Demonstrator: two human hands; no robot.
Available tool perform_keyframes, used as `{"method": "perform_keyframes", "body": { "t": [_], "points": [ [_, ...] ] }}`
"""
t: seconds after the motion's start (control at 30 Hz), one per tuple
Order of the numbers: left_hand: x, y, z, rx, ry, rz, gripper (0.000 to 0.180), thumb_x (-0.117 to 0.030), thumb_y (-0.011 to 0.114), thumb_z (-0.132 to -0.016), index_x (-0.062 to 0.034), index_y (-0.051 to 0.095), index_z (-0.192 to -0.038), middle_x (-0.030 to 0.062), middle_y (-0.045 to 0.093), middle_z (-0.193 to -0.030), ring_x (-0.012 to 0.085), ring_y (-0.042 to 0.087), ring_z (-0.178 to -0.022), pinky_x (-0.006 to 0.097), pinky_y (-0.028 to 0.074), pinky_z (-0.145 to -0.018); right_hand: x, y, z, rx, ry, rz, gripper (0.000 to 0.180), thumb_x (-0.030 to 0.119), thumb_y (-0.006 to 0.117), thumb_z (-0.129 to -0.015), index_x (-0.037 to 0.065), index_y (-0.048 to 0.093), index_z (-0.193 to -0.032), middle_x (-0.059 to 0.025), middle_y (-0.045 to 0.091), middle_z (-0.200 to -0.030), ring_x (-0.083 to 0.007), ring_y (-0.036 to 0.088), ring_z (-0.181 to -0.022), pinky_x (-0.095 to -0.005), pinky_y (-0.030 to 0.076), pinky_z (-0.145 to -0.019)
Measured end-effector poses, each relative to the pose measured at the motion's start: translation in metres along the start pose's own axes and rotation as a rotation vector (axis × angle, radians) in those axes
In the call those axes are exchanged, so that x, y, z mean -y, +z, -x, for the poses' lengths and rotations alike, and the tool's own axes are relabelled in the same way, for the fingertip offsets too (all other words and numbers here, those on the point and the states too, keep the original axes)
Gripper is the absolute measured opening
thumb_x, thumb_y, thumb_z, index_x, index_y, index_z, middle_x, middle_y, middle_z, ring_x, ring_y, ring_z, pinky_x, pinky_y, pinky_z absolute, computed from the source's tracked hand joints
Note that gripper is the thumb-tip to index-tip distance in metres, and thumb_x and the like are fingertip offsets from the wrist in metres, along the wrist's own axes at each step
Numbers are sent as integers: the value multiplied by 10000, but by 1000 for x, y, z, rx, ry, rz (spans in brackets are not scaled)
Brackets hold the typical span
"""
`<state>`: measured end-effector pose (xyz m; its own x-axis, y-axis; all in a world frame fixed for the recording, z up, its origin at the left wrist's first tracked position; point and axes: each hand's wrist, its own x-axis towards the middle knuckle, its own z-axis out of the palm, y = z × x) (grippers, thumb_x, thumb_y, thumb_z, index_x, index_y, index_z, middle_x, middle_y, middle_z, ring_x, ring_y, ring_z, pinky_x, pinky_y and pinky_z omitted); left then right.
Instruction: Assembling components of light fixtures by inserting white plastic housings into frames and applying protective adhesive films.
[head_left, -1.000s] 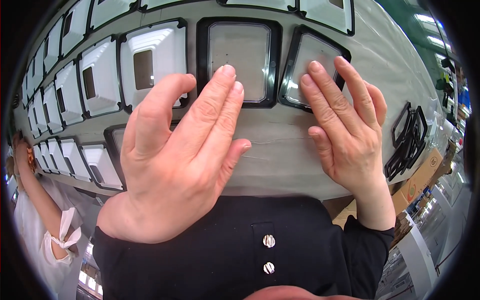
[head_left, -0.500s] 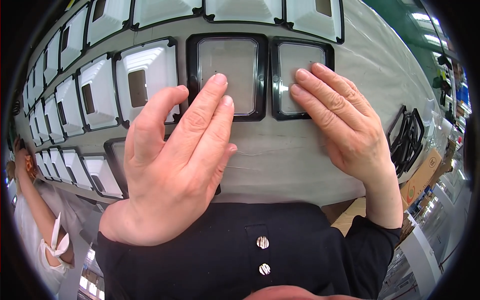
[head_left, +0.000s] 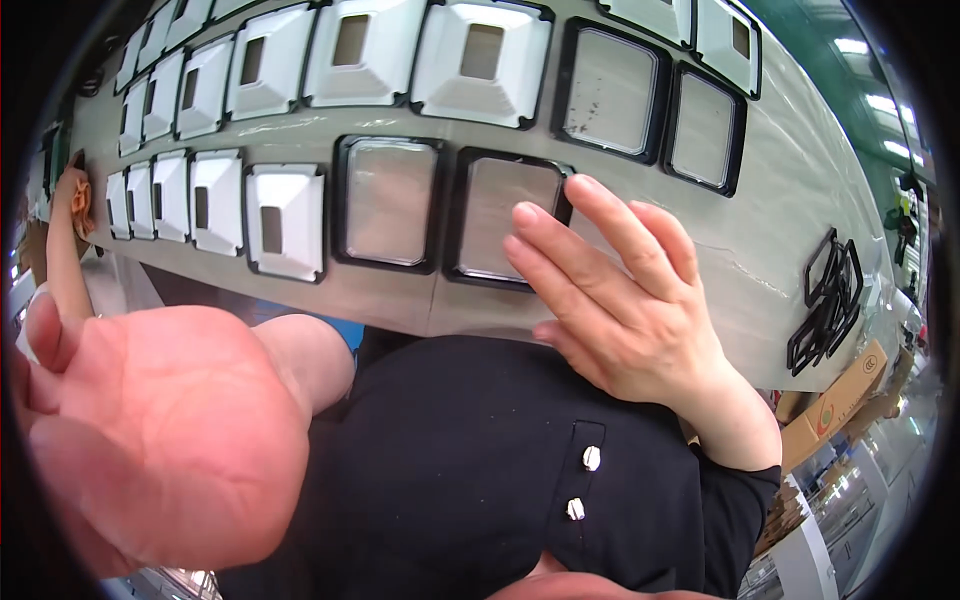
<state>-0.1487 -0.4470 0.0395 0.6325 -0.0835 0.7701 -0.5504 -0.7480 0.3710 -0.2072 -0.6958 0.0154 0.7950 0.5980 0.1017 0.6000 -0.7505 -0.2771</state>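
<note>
My left hand is raised close to the camera at the lower left, palm showing and nothing in it. Its fingers are bent but apart, partly lost in the dark rim. My right hand has its fingers stretched over the right side of a black rectangular frame with a clear pane; I cannot tell whether they touch it. A similar paned frame lies just left of it. Two more, a dark-specked frame and a narrower-looking frame, lie farther back.
Rows of white sloped covers with rectangular openings, set in black frames, fill the table's left and back. Loose black frames are heaped at the right edge, beside a cardboard box. Another person's arm reaches an orange cloth far left.
My left hand has left the paned frames, swung to the lower left and turned palm up. My right hand has shifted from a back-row frame to a near-row one. The view has also turned.
</note>
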Motion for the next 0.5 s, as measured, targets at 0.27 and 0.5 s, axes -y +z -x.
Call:
{"method": "perform_keyframes", "body": {
  "t": [0.27,0.5],
  "points": [
    [-18,-17,7,508,269,-83,280,-11,522,-773,-46,668,-1009,113,658,-1077,287,561,-1017,342,418,-867,29,21,-3,-51,178,20,430,327,634,-838,54,631,-1170,-46,539,-1315,-240,367,-1345,-429,264,-1081],
    [-25,2,45,806,209,-120,358,-192,667,-813,-57,644,-1144,69,628,-1177,349,490,-1135,432,401,-955,19,30,-1,-276,107,-80,333,300,625,-853,37,622,-1057,-88,575,-1217,-282,429,-1281,-453,361,-1010]
  ]
}}
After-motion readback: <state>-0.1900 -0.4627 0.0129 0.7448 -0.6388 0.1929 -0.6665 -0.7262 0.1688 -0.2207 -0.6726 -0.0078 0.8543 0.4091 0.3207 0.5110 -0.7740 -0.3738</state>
